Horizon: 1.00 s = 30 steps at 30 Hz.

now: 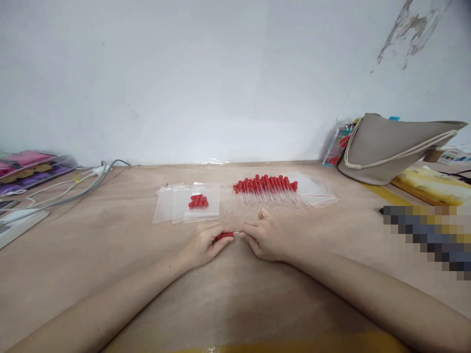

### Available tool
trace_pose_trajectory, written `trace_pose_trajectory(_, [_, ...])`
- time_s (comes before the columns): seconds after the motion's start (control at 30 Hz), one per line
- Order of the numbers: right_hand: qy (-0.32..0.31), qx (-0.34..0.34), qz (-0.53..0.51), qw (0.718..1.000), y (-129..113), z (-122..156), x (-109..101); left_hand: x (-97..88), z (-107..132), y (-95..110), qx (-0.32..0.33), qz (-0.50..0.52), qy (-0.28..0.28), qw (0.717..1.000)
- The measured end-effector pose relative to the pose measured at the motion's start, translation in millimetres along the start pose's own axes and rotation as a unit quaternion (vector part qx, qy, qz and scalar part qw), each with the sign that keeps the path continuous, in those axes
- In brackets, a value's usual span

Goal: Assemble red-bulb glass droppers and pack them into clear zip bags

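My left hand [207,244] is closed around a red rubber dropper bulb [225,235]. A clear dropper tube [236,234] sticks out of the bulb's right end, and my right hand [264,238] pinches its other end; the fingers hide most of the tube. Just beyond my hands lie a few bare clear tubes [228,201]. Right of them is a row of droppers with red bulbs [265,185], tips toward me. To the left, several loose red bulbs [198,200] rest on clear plastic bags [176,206].
More plastic bags [316,191] lie behind the dropper row. A grey drawstring bag [390,147] and a yellow packet [423,186] stand at the right. Cables [88,184], a white power strip [22,226] and colourful packages [33,169] occupy the left.
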State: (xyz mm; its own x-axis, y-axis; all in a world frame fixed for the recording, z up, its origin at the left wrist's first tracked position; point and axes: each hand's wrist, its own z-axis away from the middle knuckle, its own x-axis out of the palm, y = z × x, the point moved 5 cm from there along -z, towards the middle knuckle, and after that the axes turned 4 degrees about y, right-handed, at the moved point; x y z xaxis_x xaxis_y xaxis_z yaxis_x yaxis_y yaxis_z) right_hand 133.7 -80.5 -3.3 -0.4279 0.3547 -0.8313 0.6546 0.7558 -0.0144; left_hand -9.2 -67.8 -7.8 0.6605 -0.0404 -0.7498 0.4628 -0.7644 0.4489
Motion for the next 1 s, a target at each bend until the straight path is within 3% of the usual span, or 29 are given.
trace_pose_trajectory(0.13, [-0.035, 0.012, 0.003, 0.999, 0.5, -5.3, -5.4, -3.3, -3.3, -4.4, -0.014, 0.008, -0.009, 1.0])
trace_pose_trajectory(0.27, [-0.058, 0.037, -0.022, 0.997, 5.4, -6.7, -15.3, -14.0, -4.7, -8.4, -0.013, 0.0, 0.06, 0.998])
trace_pose_trajectory(0.37, [-0.049, 0.145, -0.075, 0.985, 30.5, -3.5, -16.6, -17.4, -3.2, -14.1, -0.034, -0.003, 0.103, 0.994])
trace_pose_trajectory(0.43, [-0.031, 0.249, -0.108, 0.962, 56.1, -1.4, -15.1, -16.4, -2.6, -16.6, -0.047, -0.003, 0.108, 0.993])
trace_pose_trajectory(0.53, [0.015, 0.379, -0.102, 0.92, 91.5, -5.3, -15.6, -11.6, -3.1, -15.0, -0.042, -0.001, 0.077, 0.996])
trace_pose_trajectory(0.6, [0.037, 0.426, -0.066, 0.902, 105.4, -15.4, -15.2, -8.8, -3.2, -12.5, -0.035, 0.003, 0.053, 0.998])
trace_pose_trajectory(0.8, [0.01, 0.446, 0.036, 0.894, 108.9, -55.7, 14.0, -8.7, -2.6, -8.6, -0.039, -0.002, 0.029, 0.999])
trace_pose_trajectory(1.0, [-0.035, 0.445, 0.079, 0.892, 108.5, -58.7, 30.3, -8.9, -5.5, -5.7, -0.033, -0.022, -0.003, 0.999])
